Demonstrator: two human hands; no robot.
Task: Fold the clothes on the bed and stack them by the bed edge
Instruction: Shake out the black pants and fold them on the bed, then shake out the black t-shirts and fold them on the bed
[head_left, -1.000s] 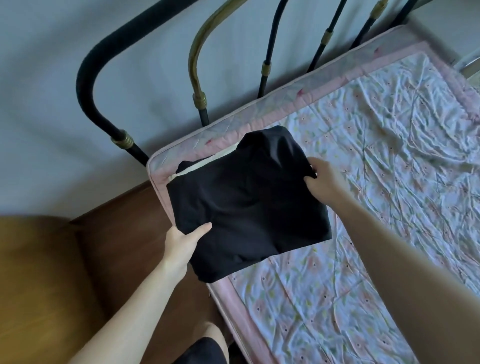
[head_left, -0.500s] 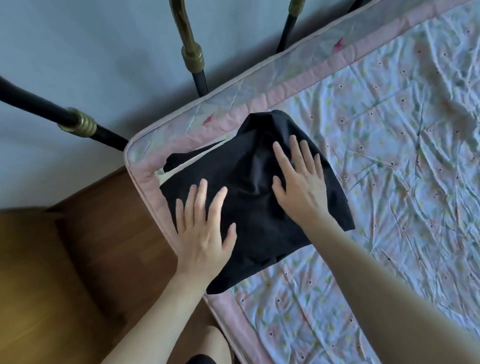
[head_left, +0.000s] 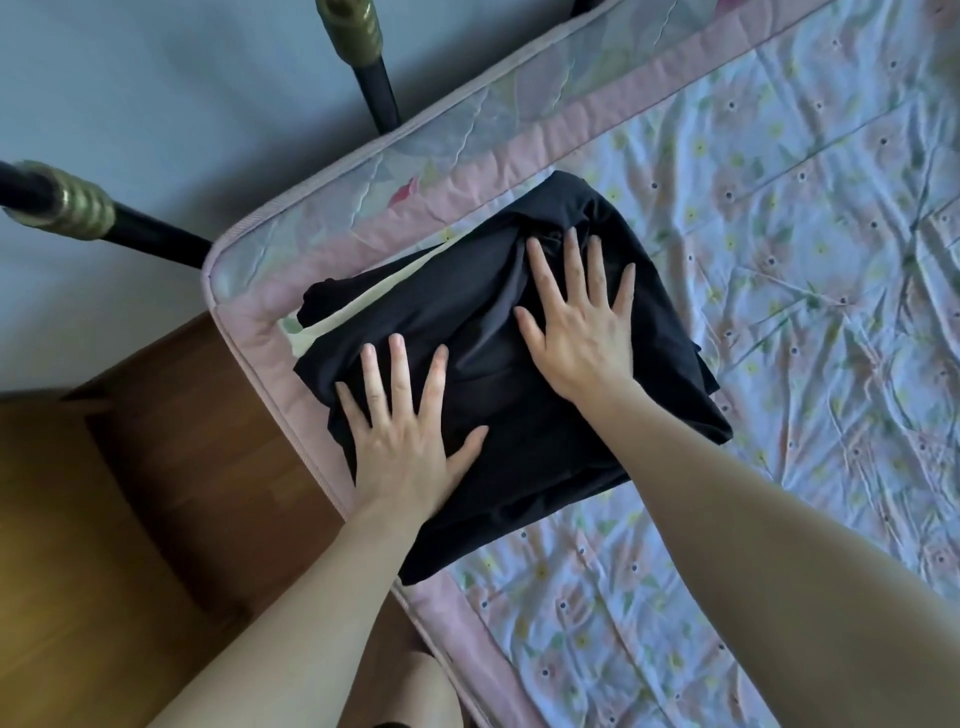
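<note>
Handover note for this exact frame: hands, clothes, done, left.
Left hand: open, fingers spread, pressing flat on the near-left part of the folded black garment.
Right hand: open, flat on the garment's far-right part.
Garment: folded, lying at the mattress corner by the bed frame, on top of a pale folded item that peeks out at its left edge.
Done: black garment folded and set on the stack by the bed edge.
Left: lift both hands away. No other unfolded clothes show on the floral sheet in this view; check the rest of the bed.
</note>
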